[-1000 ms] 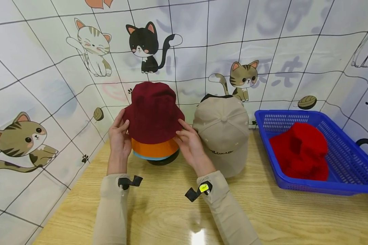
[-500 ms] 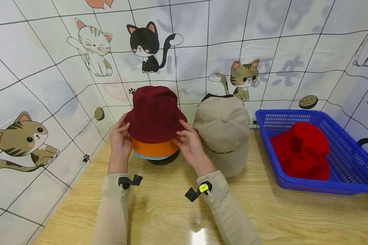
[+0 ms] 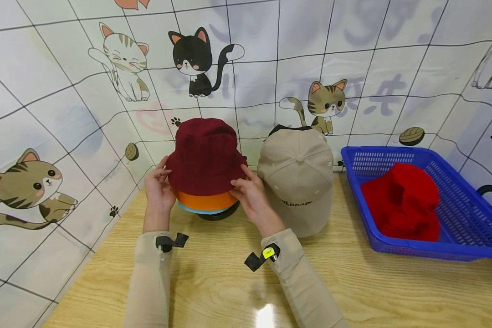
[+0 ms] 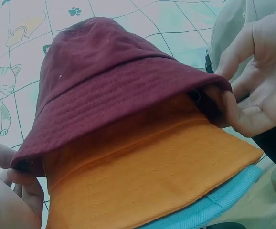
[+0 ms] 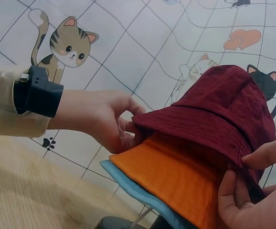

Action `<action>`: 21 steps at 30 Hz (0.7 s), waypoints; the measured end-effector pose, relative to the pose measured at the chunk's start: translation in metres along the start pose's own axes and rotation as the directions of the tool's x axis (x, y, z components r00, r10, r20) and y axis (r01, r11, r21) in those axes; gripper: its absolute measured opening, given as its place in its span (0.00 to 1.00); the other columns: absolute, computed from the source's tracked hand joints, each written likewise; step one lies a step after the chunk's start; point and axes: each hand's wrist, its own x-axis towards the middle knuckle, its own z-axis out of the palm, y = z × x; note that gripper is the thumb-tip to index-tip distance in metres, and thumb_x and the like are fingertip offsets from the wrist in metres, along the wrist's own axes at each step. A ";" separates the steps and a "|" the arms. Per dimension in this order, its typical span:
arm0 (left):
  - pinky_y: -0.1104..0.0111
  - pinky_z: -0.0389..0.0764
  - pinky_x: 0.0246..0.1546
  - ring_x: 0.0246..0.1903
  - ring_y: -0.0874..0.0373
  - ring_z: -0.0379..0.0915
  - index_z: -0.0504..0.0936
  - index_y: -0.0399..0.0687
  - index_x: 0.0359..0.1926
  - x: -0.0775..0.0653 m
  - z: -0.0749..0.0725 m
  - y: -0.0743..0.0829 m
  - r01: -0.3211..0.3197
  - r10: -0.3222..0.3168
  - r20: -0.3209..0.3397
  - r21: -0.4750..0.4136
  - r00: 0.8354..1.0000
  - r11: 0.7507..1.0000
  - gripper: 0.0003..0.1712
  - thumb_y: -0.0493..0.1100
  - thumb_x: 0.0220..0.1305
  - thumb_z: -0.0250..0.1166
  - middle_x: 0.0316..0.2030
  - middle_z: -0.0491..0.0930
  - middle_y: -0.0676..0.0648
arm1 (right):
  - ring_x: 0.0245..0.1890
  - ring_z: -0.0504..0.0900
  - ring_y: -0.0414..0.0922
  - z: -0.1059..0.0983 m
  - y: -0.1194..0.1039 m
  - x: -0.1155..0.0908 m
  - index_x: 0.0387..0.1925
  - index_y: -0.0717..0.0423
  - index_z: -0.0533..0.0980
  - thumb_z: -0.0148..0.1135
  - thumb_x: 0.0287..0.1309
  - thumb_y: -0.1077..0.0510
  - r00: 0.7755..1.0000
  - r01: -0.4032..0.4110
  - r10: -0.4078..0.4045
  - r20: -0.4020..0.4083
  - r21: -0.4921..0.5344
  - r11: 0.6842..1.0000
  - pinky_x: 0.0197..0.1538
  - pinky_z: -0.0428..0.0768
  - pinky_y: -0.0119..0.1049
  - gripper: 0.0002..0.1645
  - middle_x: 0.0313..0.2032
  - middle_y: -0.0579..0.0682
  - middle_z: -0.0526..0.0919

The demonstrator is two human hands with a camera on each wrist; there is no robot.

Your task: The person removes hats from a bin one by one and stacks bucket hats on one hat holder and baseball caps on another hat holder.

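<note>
A maroon bucket hat (image 3: 207, 157) sits over an orange bucket hat (image 3: 207, 201), and a light blue brim (image 4: 214, 210) shows below that. My left hand (image 3: 159, 189) pinches the maroon brim at its left side. At the right side of the same brim, my right hand (image 3: 252, 193) pinches the edge between thumb and fingers. Both wrist views show the maroon brim held a little away from the orange one. Under the stack, a dark round base (image 3: 219, 214) stands on the table, its upper part hidden by the hats.
Right beside the stack stands a beige cap (image 3: 297, 168) with dark lettering. Farther right, a blue plastic basket (image 3: 471, 248) holds a red hat (image 3: 410, 200). A wall covering with cartoon cats rises behind the wooden table (image 3: 217, 282).
The maroon hat's crown has come down slightly over the orange hat. My right fingers have shifted a little along its brim, and both hands still hold it.
</note>
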 end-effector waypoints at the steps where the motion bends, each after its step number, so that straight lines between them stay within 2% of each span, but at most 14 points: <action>1: 0.72 0.75 0.29 0.42 0.58 0.74 0.81 0.50 0.60 0.000 0.000 0.000 0.001 -0.001 0.000 0.001 1.000 1.000 0.26 0.29 0.72 0.45 0.60 0.72 0.51 | 0.28 0.74 0.37 -0.001 0.000 0.000 0.81 0.54 0.53 0.51 0.63 0.75 1.000 -0.002 0.002 -0.002 -0.008 1.000 0.49 0.76 0.35 0.47 0.53 0.54 0.70; 3: 0.72 0.77 0.31 0.44 0.58 0.75 0.82 0.50 0.60 0.001 0.000 0.000 -0.001 0.001 -0.005 0.009 1.000 1.000 0.26 0.29 0.72 0.45 0.61 0.72 0.51 | 0.27 0.73 0.36 -0.002 0.001 0.001 0.81 0.54 0.52 0.51 0.63 0.75 1.000 -0.006 0.006 0.002 -0.022 1.000 0.47 0.76 0.33 0.47 0.62 0.59 0.68; 6: 0.72 0.79 0.35 0.46 0.58 0.75 0.82 0.49 0.60 0.002 -0.001 -0.001 -0.010 0.010 -0.010 0.029 1.000 1.000 0.26 0.29 0.72 0.44 0.61 0.73 0.50 | 0.27 0.72 0.36 -0.004 0.002 0.002 0.82 0.55 0.51 0.51 0.62 0.75 1.000 -0.014 0.014 0.004 -0.054 0.998 0.46 0.77 0.32 0.48 0.74 0.63 0.59; 12: 0.71 0.76 0.32 0.49 0.58 0.74 0.81 0.47 0.59 0.004 -0.006 0.000 0.022 -0.022 -0.003 0.023 1.000 1.000 0.27 0.29 0.73 0.39 0.57 0.77 0.52 | 0.32 0.74 0.38 -0.004 0.005 0.002 0.82 0.55 0.51 0.55 0.62 0.73 0.999 -0.035 0.032 -0.028 -0.135 0.990 0.50 0.78 0.33 0.50 0.78 0.62 0.56; 16: 0.73 0.73 0.26 0.40 0.59 0.76 0.83 0.47 0.54 0.009 -0.015 -0.002 0.065 -0.063 -0.063 0.034 0.996 0.997 0.27 0.27 0.73 0.39 0.48 0.82 0.53 | 0.35 0.76 0.39 -0.004 0.008 0.002 0.82 0.54 0.50 0.57 0.62 0.72 0.998 -0.045 0.037 -0.045 -0.177 0.983 0.51 0.78 0.33 0.50 0.78 0.61 0.58; 19: 0.73 0.63 0.18 0.26 0.59 0.71 0.85 0.47 0.50 0.013 -0.023 -0.004 0.099 -0.094 -0.109 0.043 0.990 0.994 0.26 0.26 0.73 0.41 0.40 0.85 0.52 | 0.34 0.76 0.40 -0.003 0.009 0.001 0.82 0.54 0.49 0.58 0.62 0.72 0.998 -0.051 0.041 -0.054 -0.202 0.978 0.50 0.79 0.32 0.51 0.76 0.61 0.62; 21: 0.73 0.60 0.16 0.21 0.59 0.67 0.85 0.47 0.48 0.015 -0.026 -0.006 0.110 -0.104 -0.117 0.050 0.988 0.993 0.26 0.25 0.72 0.42 0.37 0.85 0.52 | 0.33 0.76 0.41 -0.003 0.009 0.000 0.82 0.55 0.49 0.58 0.62 0.72 0.997 -0.053 0.041 -0.060 -0.211 0.976 0.48 0.80 0.32 0.51 0.74 0.61 0.63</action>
